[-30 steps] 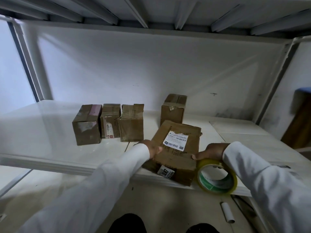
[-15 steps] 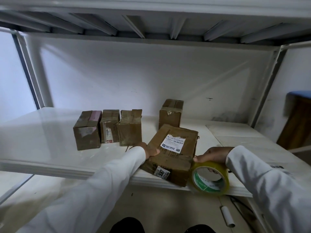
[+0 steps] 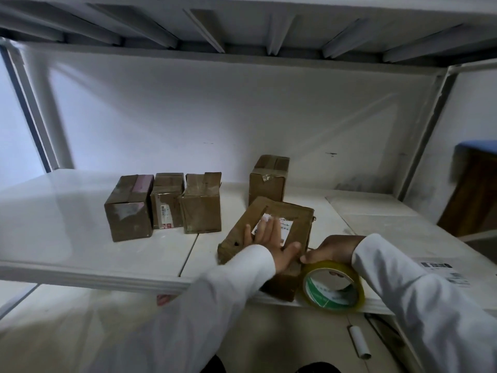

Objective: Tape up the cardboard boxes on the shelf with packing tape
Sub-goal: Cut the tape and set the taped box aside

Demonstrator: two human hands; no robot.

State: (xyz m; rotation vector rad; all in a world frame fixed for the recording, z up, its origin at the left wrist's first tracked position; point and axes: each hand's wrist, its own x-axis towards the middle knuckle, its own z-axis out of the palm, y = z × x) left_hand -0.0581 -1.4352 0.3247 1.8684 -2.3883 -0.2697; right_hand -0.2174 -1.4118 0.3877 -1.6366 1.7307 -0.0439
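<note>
A flat cardboard box (image 3: pixel 295 224) with a white label lies at the front edge of the white shelf (image 3: pixel 80 232). My left hand (image 3: pixel 271 238) lies flat on its top with straight fingers over the label. My right hand (image 3: pixel 330 249) grips a roll of clear packing tape (image 3: pixel 333 286) with a green core, held against the box's near right corner. Three small boxes (image 3: pixel 129 208) stand in a row further back on the left, and a fourth small box (image 3: pixel 267 179) stands behind the flat one.
The upper shelf's ribbed underside (image 3: pixel 242 25) hangs close overhead. A shelf post (image 3: pixel 425 133) rises at the right. A loose label sheet (image 3: pixel 443 270) lies on the shelf at the right. A white tube (image 3: pixel 360 343) lies on the floor below.
My left hand moved from the box's left edge onto its top and now lies flat over the label. The box has turned slightly, and the tape roll stays at its near right corner.
</note>
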